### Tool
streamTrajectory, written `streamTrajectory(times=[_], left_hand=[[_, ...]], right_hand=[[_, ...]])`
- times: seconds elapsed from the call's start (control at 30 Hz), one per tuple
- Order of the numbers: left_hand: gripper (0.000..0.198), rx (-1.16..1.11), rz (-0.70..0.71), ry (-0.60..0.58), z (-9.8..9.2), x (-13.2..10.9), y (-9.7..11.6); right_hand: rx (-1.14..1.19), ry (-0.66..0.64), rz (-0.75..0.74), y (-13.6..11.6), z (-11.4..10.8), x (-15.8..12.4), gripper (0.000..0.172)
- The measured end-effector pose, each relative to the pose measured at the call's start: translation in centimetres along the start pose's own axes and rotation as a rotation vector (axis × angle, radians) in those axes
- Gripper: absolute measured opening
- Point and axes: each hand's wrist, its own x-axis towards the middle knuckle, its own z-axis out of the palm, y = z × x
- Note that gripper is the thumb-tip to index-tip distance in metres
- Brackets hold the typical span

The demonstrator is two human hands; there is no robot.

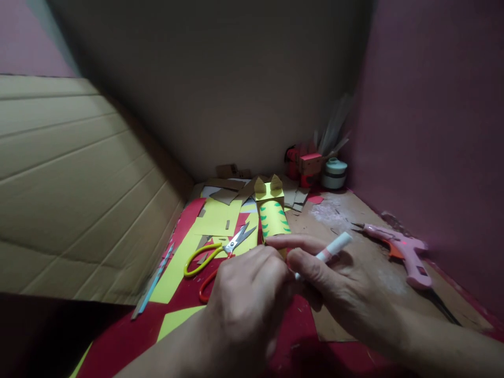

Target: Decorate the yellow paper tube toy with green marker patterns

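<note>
Because the right hand [338, 286] pinches the pen [333, 249] just below mid-frame with its tip buried against the clenched left hand [248, 299], whose catch I cannot tell, ink may smear the fingers. The yellow striped tube [273, 218] lies at centre, just beyond both hands. A nudge could roll it toward the open scissors [220, 252] on its left.

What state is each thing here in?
Scissors, blades open, lying flat.
Marker, gripped in right hand.
Paper figure, ears pointing away, near end hidden under the hands.
Left hand, curled shut by the figure.
Glue gun, on its side, untouched.
Jar, upright, lid on.
</note>
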Motion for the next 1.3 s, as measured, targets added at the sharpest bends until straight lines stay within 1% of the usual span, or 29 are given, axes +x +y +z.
streamTrajectory(times=[0.07, 0.13, 0.2, 0.3, 0.37, 0.47, 0.57, 0.73, 0.8, 0.93, 1.03, 1.1, 1.17, 1.23, 1.3], left_hand=[[0.017, -0.052, -0.075, -0.055, 0.1, 0.0, -0.1], [0.017, -0.167, -0.22, -0.114, 0.1, 0.0, -0.4], [0.021, -0.301, -0.384, -0.134, 0.2, 0.1, -0.9], [0.025, -0.485, -0.562, -0.092, 0.2, 0.2, -1.3], [0.024, -0.575, -0.62, -0.049, 0.1, 0.3, -1.5], [0.018, -0.625, -0.637, -0.009, 0.0, 0.5, -1.5], [0.015, -0.6, -0.604, -0.022, 0.0, 0.7, -1.3], [0.014, -0.354, -0.394, 0.0, 0.1, 0.3, -1.0], [0.012, -0.257, -0.314, 0.007, 0.2, 0.1, -0.9], [0.013, -0.076, -0.168, -0.052, 0.3, -0.2, -0.7], [0.016, -0.002, -0.111, -0.084, 0.3, -0.1, -0.3], [0.016, -0.046, -0.139, -0.103, 0.3, -0.1, -0.1], [0.016, -0.142, -0.227, -0.133, 0.2, 0.0, -0.1], [0.018, -0.269, -0.373, -0.16, 0.2, 0.1, -0.4], [0.021, -0.44, -0.539, -0.173, 0.1, 0.2, -0.7]], right_hand=[[0.035, -0.018, 0.031, 0.2, -0.1, 0.1, 0.028], [0.1, -0.03, 0.06, 0.3, -0.2, 0.3, 0.028], [0.176, -0.022, 0.076, 0.5, -0.4, 0.6, 0.029], [0.271, 0.001, 0.073, 0.6, -0.5, 1.0, 0.027], [0.316, 0.004, 0.073, 0.6, -0.6, 1.1, 0.026], [0.343, 0.01, 0.092, 0.7, -0.8, 1.1, 0.028], [0.332, 0.019, 0.11, 0.8, -0.9, 1.0, 0.029], [0.322, -0.021, 0.081, 1.1, -0.9, 0.6, 0.026], [0.242, -0.037, 0.055, 1.0, -0.9, 0.3, 0.025], [0.029, -0.02, 0.0, 0.4, -0.4, -0.5, 0.021], [-0.022, -0.014, -0.015, -0.1, -0.1, -0.8, 0.02], [0.003, -0.037, -0.018, -0.2, -0.2, -0.8, 0.018], [0.072, -0.069, 0.007, 0.0, -0.4, -0.6, 0.019], [0.159, -0.084, 0.047, 0.4, -0.8, -0.3, 0.023], [0.252, -0.062, 0.068, 0.8, -1.1, 0.1, 0.025]])
